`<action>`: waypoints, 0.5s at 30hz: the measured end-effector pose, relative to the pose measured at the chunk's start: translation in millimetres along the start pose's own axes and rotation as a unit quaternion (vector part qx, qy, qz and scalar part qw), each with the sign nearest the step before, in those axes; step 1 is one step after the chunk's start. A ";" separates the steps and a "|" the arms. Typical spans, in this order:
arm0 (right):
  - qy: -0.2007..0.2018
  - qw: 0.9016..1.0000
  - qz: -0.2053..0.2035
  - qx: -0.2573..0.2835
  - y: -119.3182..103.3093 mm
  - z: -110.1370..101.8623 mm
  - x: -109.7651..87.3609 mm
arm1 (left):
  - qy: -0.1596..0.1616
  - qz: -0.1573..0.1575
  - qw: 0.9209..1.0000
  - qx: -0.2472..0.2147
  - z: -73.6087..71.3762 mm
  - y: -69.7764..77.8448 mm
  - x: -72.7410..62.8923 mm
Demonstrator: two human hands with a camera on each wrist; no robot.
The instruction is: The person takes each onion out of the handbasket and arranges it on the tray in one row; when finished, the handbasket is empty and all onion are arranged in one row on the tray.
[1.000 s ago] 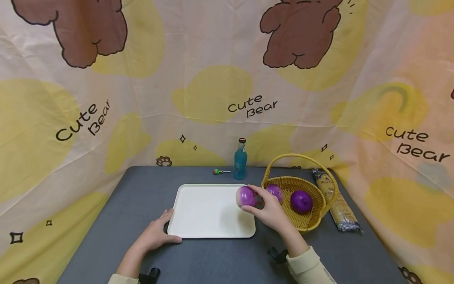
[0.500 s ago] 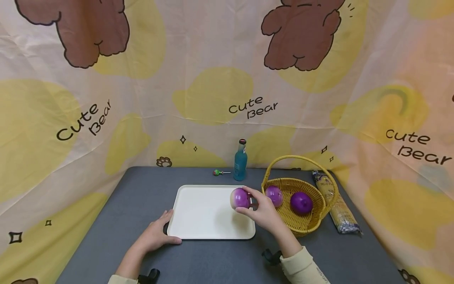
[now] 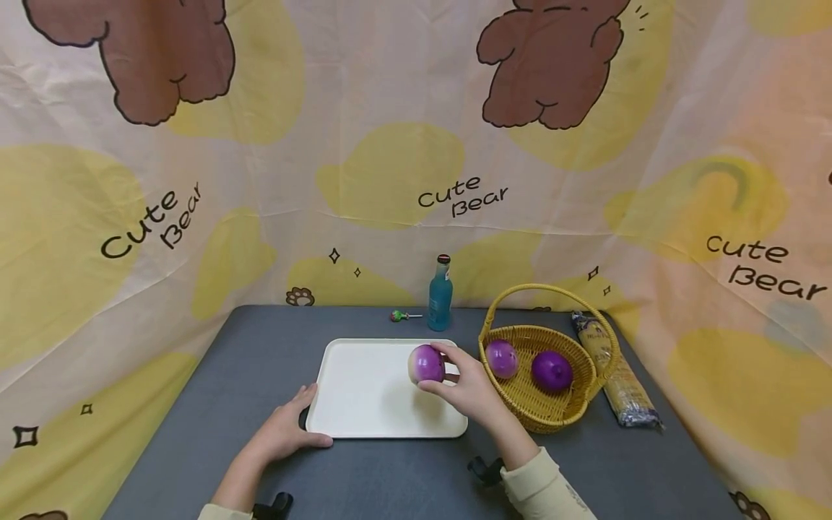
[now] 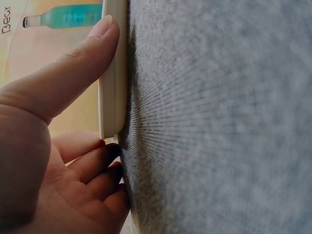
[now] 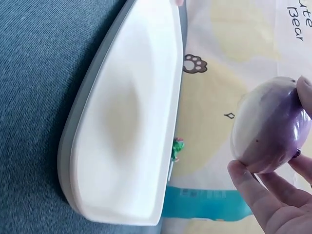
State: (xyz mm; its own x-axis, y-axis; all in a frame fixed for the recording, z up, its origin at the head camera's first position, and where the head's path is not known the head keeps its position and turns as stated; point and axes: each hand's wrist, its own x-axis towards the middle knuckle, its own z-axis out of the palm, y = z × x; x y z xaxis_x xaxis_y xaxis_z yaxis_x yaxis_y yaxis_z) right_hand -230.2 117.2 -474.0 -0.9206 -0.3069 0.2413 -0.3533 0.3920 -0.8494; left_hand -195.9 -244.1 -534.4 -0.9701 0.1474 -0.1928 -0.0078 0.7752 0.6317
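Note:
A white rectangular tray (image 3: pixel 364 390) lies on the dark table. At its left front corner rests my left hand (image 3: pixel 282 427), thumb along the front edge and fingers at the left side. In the left wrist view the straight thumb (image 4: pixel 73 73) touches the tray's side (image 4: pixel 114 87). Above the right half of the tray, my right hand (image 3: pixel 471 386) holds a glossy purple-and-white onion (image 3: pixel 426 363) between thumb and fingers. The right wrist view shows this onion (image 5: pixel 268 126) raised off the tray, its shadow on the white surface.
A yellow wicker basket (image 3: pixel 552 415) with a tall handle stands right of the tray, holding two more purple onions (image 3: pixel 552 371). Beside it lies a long printed plastic packet (image 3: pixel 624 383). Behind the tray are a blue bottle (image 3: pixel 440 300) and a lollipop (image 3: pixel 399 315). A printed cloth hangs behind.
My right hand has carried the onion leftward, away from the basket and further over the tray. The left hand has stayed at the tray's corner.

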 end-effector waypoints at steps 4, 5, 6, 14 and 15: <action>-0.010 1.000 0.000 -0.004 -1.9 4.0 2.3 | -0.002 -0.005 1.000 -0.006 0.4 -1.7 0.0; -0.011 1.000 0.000 -0.005 -2.2 4.9 2.9 | -0.002 -0.003 1.000 -0.005 0.5 -1.8 0.2; -0.011 1.000 0.000 -0.006 -2.6 5.5 3.5 | -0.002 -0.005 1.000 -0.009 0.6 -1.9 0.4; -0.013 1.000 0.002 -0.014 -3.7 11.7 9.0 | 0.000 -0.011 1.000 -0.012 0.2 -1.9 1.6; -0.014 1.000 0.003 -0.014 -4.0 12.8 9.9 | 0.000 -0.011 1.000 -0.012 0.1 -2.3 1.8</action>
State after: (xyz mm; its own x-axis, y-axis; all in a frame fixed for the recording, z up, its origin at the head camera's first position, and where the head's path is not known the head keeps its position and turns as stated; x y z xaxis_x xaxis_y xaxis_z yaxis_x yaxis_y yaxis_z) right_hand -235.8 101.5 -474.2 -0.9181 -0.3284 0.2221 -0.3520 0.4176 -0.8377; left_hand -197.6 -245.5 -536.4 -0.9696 0.1307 -0.2069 -0.0348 0.7631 0.6454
